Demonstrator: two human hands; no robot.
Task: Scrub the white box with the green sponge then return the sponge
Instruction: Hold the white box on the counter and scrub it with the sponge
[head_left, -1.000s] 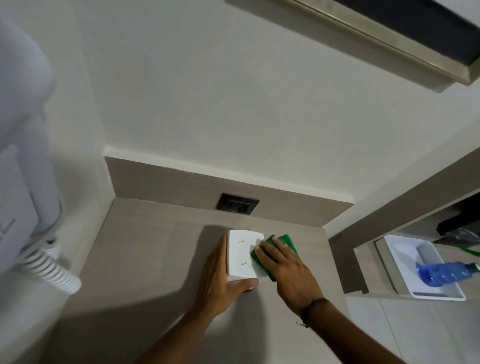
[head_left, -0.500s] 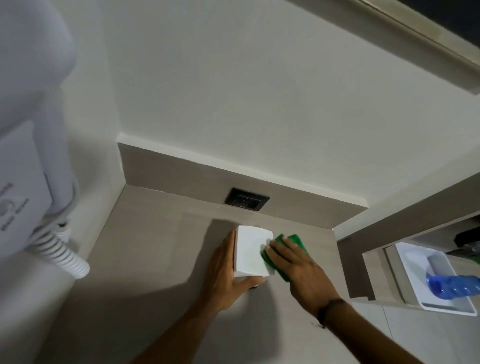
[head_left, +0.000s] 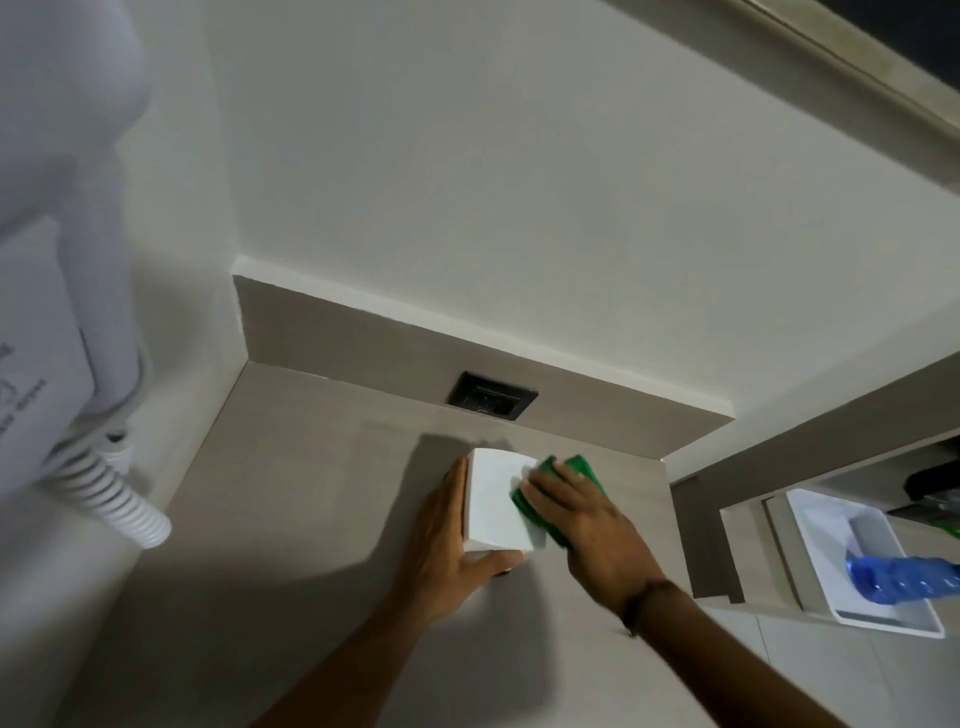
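Note:
The white box (head_left: 496, 501) stands on the grey counter (head_left: 291, 519) near the back wall. My left hand (head_left: 449, 545) wraps its left side, with the thumb under its near edge. Against the box's right side my right hand (head_left: 587, 525) presses the green sponge (head_left: 582, 470), fingers spread flat over it. Only the sponge's far corner and a strip along the box show past my fingers.
A black socket plate (head_left: 492, 399) sits in the backsplash just behind the box. A white wall hair dryer with a coiled cord (head_left: 109, 493) hangs at the left. At the right, a white tray (head_left: 831, 551) holds a blue plastic bottle (head_left: 904, 577).
The view has tilted up and shifted, so the box and hands sit lower right in frame. My right hand slid the sponge slightly along the box's right side; my left hand keeps its hold.

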